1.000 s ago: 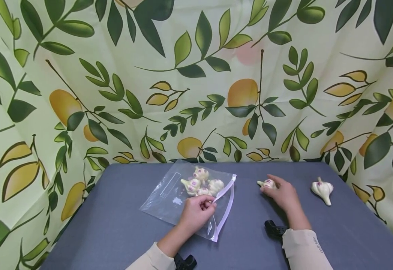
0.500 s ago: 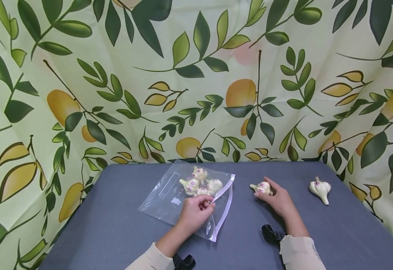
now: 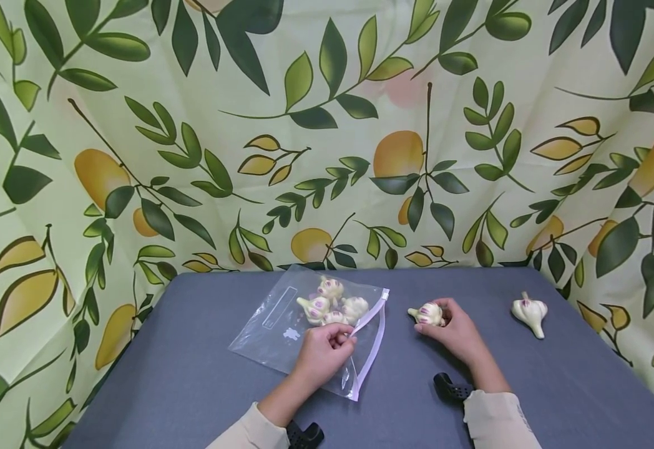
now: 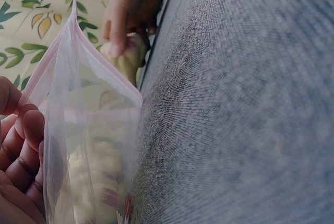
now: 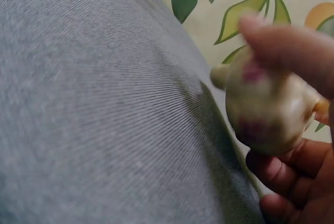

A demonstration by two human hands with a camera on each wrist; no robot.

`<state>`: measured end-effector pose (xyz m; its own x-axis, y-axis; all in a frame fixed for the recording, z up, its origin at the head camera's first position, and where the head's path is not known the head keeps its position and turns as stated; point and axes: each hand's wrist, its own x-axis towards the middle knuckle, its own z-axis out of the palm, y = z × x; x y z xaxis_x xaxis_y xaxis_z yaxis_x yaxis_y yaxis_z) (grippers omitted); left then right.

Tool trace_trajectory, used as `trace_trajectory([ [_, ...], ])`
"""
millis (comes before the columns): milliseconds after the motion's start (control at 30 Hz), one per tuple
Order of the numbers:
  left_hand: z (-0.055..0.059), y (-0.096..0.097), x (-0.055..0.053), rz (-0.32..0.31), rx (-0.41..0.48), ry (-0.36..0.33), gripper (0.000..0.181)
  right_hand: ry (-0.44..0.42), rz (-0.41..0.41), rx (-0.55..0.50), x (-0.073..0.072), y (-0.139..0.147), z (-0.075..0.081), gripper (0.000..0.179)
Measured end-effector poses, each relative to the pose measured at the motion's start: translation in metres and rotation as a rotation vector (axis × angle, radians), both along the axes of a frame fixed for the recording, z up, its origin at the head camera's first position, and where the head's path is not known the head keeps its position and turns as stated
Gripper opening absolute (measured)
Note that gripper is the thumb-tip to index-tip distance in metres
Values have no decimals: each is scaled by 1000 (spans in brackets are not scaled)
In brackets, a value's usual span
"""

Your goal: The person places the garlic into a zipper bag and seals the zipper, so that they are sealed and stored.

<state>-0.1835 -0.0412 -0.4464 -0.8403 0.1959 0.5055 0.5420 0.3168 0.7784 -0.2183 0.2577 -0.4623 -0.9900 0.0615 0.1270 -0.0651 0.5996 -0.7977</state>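
Between thumb and fingers, my right hand (image 3: 457,330) grips a garlic bulb (image 3: 429,314), its stem pointing left toward the bag. The same garlic bulb (image 5: 269,106) fills the right wrist view, thumb above and fingers below. My left hand (image 3: 322,355) pinches the lilac-edged mouth of a clear zip bag (image 3: 271,337). Several garlic bulbs (image 3: 329,305) lie inside that bag. In the left wrist view, the bag's pink rim (image 4: 107,65) stands spread apart, with bulbs showing through the plastic below.
Another garlic bulb (image 3: 530,313) lies on the grey table (image 3: 192,386) at the right. A leaf-and-fruit printed cloth (image 3: 327,187) hangs behind and at the sides. Black wrist devices (image 3: 453,388) sit by both wrists.
My right hand has brought the garlic bulb left, closer to the bag's mouth. The left hand keeps its pinch on the bag. The head view has shifted slightly.
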Motion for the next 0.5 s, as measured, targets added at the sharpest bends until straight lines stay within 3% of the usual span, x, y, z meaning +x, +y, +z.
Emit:
trace_trajectory([
  [300, 1, 0, 0, 3, 6, -3, 9, 6, 0, 9, 1, -6, 4, 59],
  [500, 0, 0, 0, -3, 5, -12, 8, 39, 68, -84, 4, -8, 5, 55],
])
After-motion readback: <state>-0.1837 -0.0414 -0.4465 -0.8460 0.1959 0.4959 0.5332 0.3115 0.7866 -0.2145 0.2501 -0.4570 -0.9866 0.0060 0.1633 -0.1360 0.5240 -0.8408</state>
